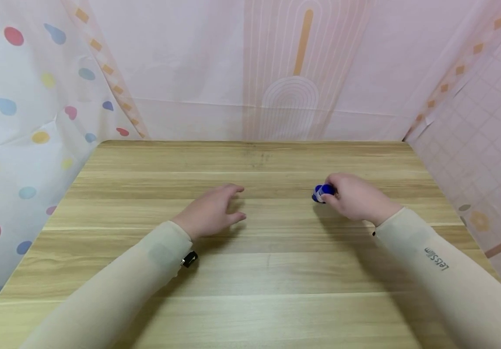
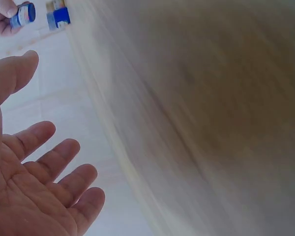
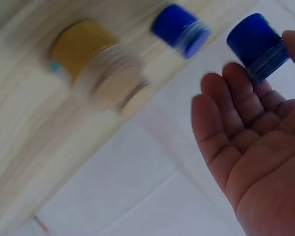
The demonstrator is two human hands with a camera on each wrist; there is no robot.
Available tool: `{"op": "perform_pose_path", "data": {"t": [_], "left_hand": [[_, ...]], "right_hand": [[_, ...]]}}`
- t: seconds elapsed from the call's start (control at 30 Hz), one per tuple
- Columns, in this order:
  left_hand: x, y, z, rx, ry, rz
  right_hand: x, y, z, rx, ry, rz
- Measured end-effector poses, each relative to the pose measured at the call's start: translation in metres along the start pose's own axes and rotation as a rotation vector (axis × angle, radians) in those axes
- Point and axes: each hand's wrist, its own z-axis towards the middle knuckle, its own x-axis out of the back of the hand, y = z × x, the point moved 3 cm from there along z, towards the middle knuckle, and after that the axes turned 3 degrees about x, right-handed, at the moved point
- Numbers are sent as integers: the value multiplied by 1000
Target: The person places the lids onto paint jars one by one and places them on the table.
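My right hand (image 1: pixel 355 198) pinches a small blue jar (image 3: pixel 258 44) between thumb and fingertips, tilted and off the tabletop. Just beside it stands a second small blue jar (image 3: pixel 179 29) with a clear end, largely covered by the held one in the head view. In the right wrist view a yellow jar (image 3: pixel 83 46) with a clear end is near, blurred; the head view does not show it. Left of these, my left hand (image 1: pixel 211 211) hovers over the wooden table with thumb and fingers spread, holding nothing.
The wood-grain table (image 1: pixel 250 271) reaches back to a pale patterned cloth (image 1: pixel 180 58). Similar cloth hangs along the left and right sides. A pale round thing (image 3: pixel 136 98) sits behind the yellow jar. A small black clip (image 1: pixel 189 259) is at the left sleeve.
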Motion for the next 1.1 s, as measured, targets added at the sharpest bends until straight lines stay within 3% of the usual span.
{"op": "perform_pose_path", "data": {"t": [0.2, 0.57, 0.77, 1.1], "left_hand": [[2, -9, 1, 19, 7, 27], [2, -13, 1, 33, 5, 44], [2, -13, 1, 42, -1, 48], [0, -12, 0, 55, -17, 44]], "right_hand": [[-5, 10, 1, -9, 6, -40], [-21, 5, 1, 57, 2, -92], [-28, 4, 2, 22, -58, -95], [-30, 3, 2, -19, -70, -98]]}}
